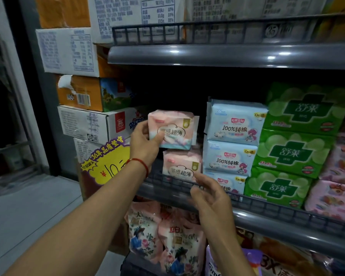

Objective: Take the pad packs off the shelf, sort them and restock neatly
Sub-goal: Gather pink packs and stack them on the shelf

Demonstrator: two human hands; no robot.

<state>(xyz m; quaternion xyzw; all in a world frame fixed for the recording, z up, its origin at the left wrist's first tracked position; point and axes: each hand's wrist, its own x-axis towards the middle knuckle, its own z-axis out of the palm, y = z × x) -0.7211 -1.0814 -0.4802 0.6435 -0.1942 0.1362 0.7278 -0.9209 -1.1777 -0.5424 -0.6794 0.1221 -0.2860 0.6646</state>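
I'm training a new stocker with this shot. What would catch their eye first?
Probably the pink pad pack that the left hand holds up at the shelf's left end, above a matching pack still on the shelf. The right hand hovers open at the shelf rail below. To the right, stacks of blue packs and bright green packs stand out, and a yellow price sign shows at left.
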